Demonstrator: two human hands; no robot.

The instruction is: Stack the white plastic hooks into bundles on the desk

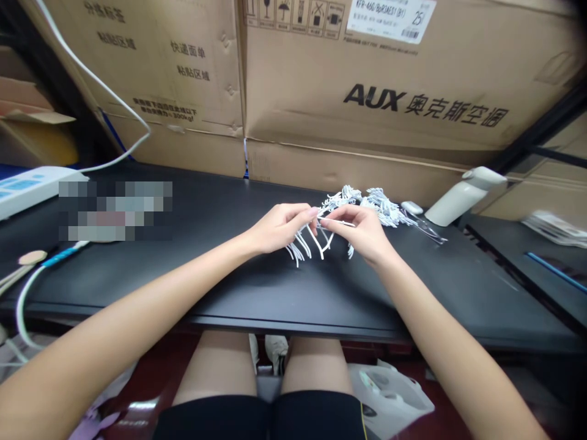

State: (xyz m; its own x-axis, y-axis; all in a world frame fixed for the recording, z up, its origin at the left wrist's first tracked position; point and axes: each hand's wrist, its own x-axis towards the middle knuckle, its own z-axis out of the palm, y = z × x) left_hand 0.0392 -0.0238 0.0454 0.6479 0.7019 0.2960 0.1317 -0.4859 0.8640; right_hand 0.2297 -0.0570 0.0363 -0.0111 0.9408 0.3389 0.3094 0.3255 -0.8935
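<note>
White cords hang in a loose bunch between my two hands, above the black table. My left hand is closed on them, thumb and fingers pinched together near their upper ends. Close beside it on the right, my right hand pinches a white cord between thumb and forefinger. The fingertips of both hands nearly meet. Behind my right hand lies a pile of white cord bundles with frayed-looking ends. Some of the cords are hidden by my fingers.
On the black table, a white bottle leans at the right, near small metal scissors or tweezers and a white object. A power strip is at the left. Cardboard boxes stand behind.
</note>
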